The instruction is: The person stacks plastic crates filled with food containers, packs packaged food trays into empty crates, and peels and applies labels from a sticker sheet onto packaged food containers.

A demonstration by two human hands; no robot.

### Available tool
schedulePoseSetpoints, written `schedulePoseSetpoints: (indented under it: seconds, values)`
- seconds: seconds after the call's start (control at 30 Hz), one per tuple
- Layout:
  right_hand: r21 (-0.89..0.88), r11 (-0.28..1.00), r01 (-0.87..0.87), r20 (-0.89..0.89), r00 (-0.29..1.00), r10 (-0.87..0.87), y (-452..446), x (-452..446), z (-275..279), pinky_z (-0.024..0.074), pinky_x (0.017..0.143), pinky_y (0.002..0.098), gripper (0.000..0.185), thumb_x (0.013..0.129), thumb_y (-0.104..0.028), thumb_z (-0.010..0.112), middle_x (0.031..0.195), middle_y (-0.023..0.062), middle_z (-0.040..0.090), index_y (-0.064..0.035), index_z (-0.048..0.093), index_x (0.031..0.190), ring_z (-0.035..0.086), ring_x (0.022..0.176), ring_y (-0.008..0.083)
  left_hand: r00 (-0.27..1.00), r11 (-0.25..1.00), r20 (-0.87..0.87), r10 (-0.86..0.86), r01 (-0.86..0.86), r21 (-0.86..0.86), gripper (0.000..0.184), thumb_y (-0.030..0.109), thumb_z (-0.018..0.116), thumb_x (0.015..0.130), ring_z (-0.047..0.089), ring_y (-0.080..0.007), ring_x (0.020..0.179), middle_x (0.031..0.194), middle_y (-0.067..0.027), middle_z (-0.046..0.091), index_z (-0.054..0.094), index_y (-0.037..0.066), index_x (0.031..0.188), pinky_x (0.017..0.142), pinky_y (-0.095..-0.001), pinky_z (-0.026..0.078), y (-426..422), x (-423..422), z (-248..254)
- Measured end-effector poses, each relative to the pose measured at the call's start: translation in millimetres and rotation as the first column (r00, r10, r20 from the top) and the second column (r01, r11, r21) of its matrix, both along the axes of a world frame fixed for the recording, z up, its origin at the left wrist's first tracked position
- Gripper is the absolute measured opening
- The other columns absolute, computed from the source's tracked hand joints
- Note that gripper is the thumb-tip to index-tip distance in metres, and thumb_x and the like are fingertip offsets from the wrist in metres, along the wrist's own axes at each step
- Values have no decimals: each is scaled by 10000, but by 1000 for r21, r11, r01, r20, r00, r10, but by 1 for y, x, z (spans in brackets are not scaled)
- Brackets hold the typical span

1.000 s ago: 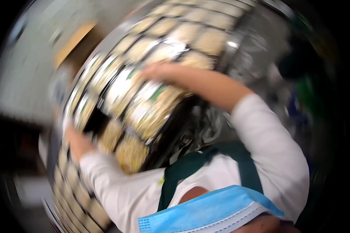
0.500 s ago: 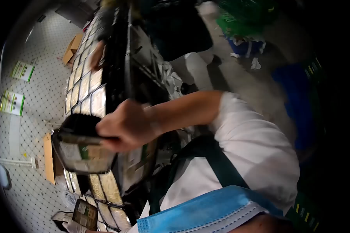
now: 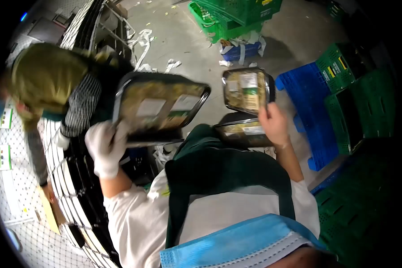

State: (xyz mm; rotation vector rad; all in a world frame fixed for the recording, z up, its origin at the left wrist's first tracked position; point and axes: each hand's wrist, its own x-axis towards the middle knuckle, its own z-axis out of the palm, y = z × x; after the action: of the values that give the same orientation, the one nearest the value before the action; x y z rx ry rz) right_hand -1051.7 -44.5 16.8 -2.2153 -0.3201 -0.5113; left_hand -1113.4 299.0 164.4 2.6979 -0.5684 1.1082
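Observation:
My left hand (image 3: 106, 145), in a white glove, grips the left edge of a black plastic food tray (image 3: 154, 107) with a clear film top and paper labels. A second dark tray shows just beneath it; whether they touch is blurred. My bare right hand (image 3: 274, 124) has its fingers on the near right edge of a smaller-looking labelled food tray (image 3: 245, 90), tilted up. Under that one hangs another labelled tray (image 3: 243, 129), close to the same hand. The pale contents of the trays cannot be made out clearly.
A conveyor (image 3: 71, 192) with pale slats runs along my left. Beside it a person in an olive top (image 3: 53, 80) leans over. Green crates (image 3: 344, 71) and a blue pallet (image 3: 308, 111) stand at right. More green crates (image 3: 241, 20) and a blue basket (image 3: 241, 52) are ahead.
My view has swung right, away from the conveyor. My right hand has moved from over the conveyor to my right side with trays. The left hand has risen with trays in front of me.

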Motion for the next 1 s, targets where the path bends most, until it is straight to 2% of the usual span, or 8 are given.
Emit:
schedulePoseSetpoints:
  seconds: [0.3,0.5,0.73,0.8,0.87,0.9,0.93,1.0]
  values:
    - [180,871,457,-12,887,-462,-84,185,-6,280,447,242,271,774,-75,523,531,18,283,-19,321,602,266,522,80,984,958,-128,-122,83,-273,330,124,630,713,357,-278,346,420,-106,365,375,66,513,343,-325,269,-38,347,-114]
    - [365,825,432,-38,892,-451,-102,540,63,325,513,264,252,778,-161,479,562,25,367,16,394,620,338,576,77,997,926,-53,-60,35,-376,348,57,635,706,280,-191,356,420,-66,334,347,57,513,353,-282,256,-21,582,-105]
    - [-209,760,615,-359,675,-645,-122,800,-4,415,654,369,304,719,-222,462,764,236,566,56,579,756,566,748,308,986,707,-167,-18,-106,-699,366,65,585,775,188,-46,500,503,74,278,326,80,517,417,-189,182,6,721,-86]
    - [-507,812,288,-684,439,-583,-122,800,-19,427,690,355,276,742,-165,426,855,229,570,36,597,824,567,832,306,969,531,-224,-108,-134,-837,275,60,578,780,260,-24,517,542,88,367,418,70,557,449,-166,233,9,725,-81]
    - [-781,594,193,-310,707,-636,-127,812,-54,437,748,386,328,758,-131,394,999,187,552,5,511,1033,543,920,309,961,447,-226,-160,-134,-885,221,64,568,788,321,-18,545,582,78,426,462,70,594,485,-161,276,3,740,-75]
    - [-643,701,309,-465,569,-678,-98,805,-25,434,751,396,429,762,-204,446,992,211,546,11,409,1132,532,930,323,953,347,-223,-204,-143,-927,173,69,558,795,383,-12,573,621,67,485,505,71,631,521,-155,320,-2,747,-73]
    - [-556,796,239,-437,730,-525,-83,802,-19,437,749,372,626,724,-338,557,957,235,551,28,330,1179,544,910,317,946,354,-241,-218,-153,-923,173,69,558,795,383,-12,573,621,67,485,505,71,631,521,-155,320,-10,757,-71]
    - [142,990,-19,-575,812,98,-50,796,-8,402,822,327,844,635,-491,644,1112,224,465,17,297,1213,471,1034,263,909,321,-267,-321,-160,-933,64,71,555,795,440,-29,642,712,35,541,557,45,736,576,-166,358,-29,775,-64]
